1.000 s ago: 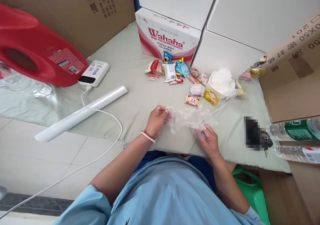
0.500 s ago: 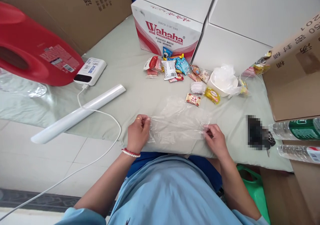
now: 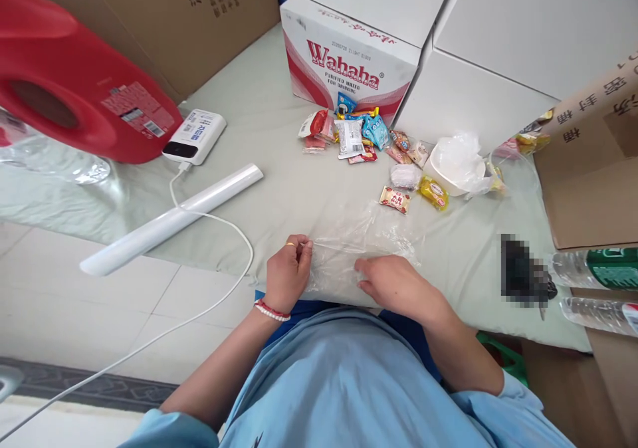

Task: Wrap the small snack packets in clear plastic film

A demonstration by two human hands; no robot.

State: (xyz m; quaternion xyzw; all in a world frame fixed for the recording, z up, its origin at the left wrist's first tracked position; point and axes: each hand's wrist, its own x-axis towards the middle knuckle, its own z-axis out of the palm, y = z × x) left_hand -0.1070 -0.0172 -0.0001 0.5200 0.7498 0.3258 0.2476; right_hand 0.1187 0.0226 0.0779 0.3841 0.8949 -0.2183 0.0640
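Note:
A clear plastic bag (image 3: 366,238) lies spread flat on the pale green cloth (image 3: 279,182) near its front edge. My left hand (image 3: 288,273) pinches the bag's left edge between thumb and fingers. My right hand (image 3: 393,285) lies palm down on the bag's lower right part, fingers pointing left. Beyond the bag lie single wrapped snacks: a red-and-white one (image 3: 395,199), a yellow one (image 3: 433,192) and a whitish one (image 3: 405,176).
A pile of snack packets (image 3: 351,137) sits before a Wahaha carton (image 3: 349,69). A white bowl (image 3: 451,165) holds crumpled plastic. Left are a white roll (image 3: 172,220), a power bank (image 3: 195,137) with cable and a red jug (image 3: 80,96). Bottles (image 3: 595,268) lie right.
The bag went from crumpled between both hands to stretched out flat. My right hand then let go of its right edge and moved left to rest flat on it.

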